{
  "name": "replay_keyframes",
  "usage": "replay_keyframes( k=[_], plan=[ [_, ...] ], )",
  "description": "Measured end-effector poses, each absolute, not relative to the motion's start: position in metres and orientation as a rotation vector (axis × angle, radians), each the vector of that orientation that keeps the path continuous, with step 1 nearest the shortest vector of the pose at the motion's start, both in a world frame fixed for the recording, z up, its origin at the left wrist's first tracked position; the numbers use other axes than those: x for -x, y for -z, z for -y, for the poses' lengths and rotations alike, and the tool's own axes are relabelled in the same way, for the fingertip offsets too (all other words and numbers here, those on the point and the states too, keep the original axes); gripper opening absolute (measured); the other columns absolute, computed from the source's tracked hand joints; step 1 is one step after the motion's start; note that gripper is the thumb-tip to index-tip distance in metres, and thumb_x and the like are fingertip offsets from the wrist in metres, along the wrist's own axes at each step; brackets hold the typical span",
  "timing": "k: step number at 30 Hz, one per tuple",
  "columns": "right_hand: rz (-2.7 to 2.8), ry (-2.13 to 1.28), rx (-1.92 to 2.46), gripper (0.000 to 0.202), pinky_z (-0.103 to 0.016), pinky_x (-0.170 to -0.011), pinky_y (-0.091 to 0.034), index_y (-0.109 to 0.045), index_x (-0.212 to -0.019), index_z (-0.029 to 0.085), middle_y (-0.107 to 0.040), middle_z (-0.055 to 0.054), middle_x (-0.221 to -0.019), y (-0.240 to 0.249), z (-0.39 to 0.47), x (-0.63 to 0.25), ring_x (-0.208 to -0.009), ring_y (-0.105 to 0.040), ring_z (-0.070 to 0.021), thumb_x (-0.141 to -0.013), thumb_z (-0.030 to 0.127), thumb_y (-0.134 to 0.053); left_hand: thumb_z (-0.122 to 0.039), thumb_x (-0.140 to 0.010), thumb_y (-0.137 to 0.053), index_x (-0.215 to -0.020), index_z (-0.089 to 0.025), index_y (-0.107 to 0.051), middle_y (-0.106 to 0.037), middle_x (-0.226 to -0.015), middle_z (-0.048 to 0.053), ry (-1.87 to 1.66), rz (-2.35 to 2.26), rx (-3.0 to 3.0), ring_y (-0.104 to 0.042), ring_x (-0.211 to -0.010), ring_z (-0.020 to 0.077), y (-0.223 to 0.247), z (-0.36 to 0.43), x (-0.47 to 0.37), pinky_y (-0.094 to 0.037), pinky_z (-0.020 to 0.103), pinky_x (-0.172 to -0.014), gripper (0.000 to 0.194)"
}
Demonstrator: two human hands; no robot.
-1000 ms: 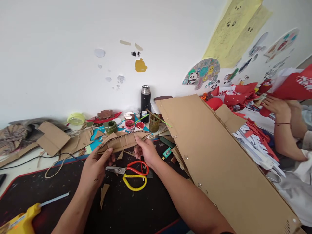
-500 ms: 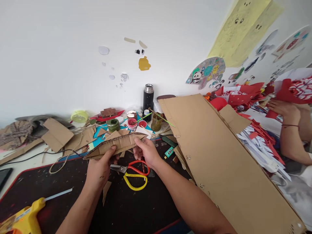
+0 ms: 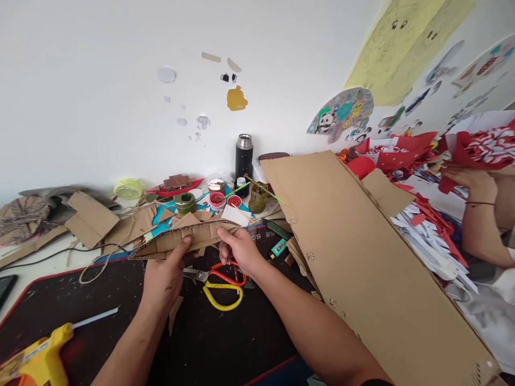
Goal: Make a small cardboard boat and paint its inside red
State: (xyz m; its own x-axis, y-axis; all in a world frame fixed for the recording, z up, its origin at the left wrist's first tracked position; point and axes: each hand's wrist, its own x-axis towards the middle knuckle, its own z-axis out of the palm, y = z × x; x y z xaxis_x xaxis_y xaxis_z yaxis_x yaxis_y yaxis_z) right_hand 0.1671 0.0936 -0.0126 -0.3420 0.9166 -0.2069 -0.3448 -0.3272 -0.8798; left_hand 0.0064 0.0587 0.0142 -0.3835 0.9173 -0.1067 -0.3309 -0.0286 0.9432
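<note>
Cardboard strip (image 3: 202, 235) points its tapered end left — long axis crosswise, slanting.

You have soft, bright light on the white wall (image 3: 100, 107), greying toward the far right, with faint shadow beside the black flask (image 3: 243, 161). Creases on the cardboard strip (image 3: 201, 234) read clearly; your wide view stretches the edges.
</note>
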Motion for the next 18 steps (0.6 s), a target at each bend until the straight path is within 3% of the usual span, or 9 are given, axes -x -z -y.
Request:
replay_keyframes(
  k=[3,6,12,18],
  plan=[
    [0.965,-1.814,0.960,0.054,-0.022,-0.039,-0.033,-0.059,-0.079,0.022,-0.055,0.008,-0.047,0.0125,-0.0930,-0.1670,-0.037,-0.052,-0.0109,-0.084,0.071,-0.080,-0.041,-0.065,-0.099,-0.104,-0.018,-0.077,-0.079,-0.108,0.008,-1.618,-1.256,-0.696,-0.075,-0.102,0.0305,-0.0155,-0.0590,-0.0079,-0.067,0.038,-0.074,0.050],
    [0.982,-1.802,0.965,0.055,-0.022,-0.039,-0.032,-0.058,-0.078,0.022,-0.056,0.008,-0.048,0.0120,-0.0923,-0.1669,-0.037,-0.052,-0.0107,-0.083,0.073,-0.080,-0.042,-0.065,-0.099,-0.101,-0.017,-0.077,-0.079,-0.103,0.008,-1.623,-1.320,-0.702,-0.076,-0.106,0.0336,-0.0154,-0.0594,-0.0080,-0.068,0.043,-0.081,0.049],
    [1.033,-1.811,0.903,0.064,-0.021,-0.037,-0.034,-0.058,-0.078,0.022,-0.063,0.004,-0.055,0.0117,-0.0922,-0.1671,-0.039,-0.056,-0.0107,-0.080,0.082,-0.078,-0.037,-0.064,-0.099,-0.108,-0.018,-0.078,-0.080,-0.099,0.006,-1.693,-1.275,-0.680,-0.077,-0.097,0.0303,-0.0189,-0.0604,-0.0079,-0.068,0.041,-0.077,0.053],
    [1.003,-1.747,0.964,0.058,-0.020,-0.038,-0.038,-0.058,-0.083,0.022,-0.061,0.005,-0.052,0.0168,-0.0943,-0.1670,-0.039,-0.055,-0.0113,-0.085,0.077,-0.076,-0.034,-0.062,-0.100,-0.104,-0.017,-0.077,-0.079,-0.103,0.006,-1.707,-1.272,-0.641,-0.076,-0.090,0.0259,-0.0162,-0.0625,-0.0050,-0.067,0.037,-0.073,0.051]
  ],
)
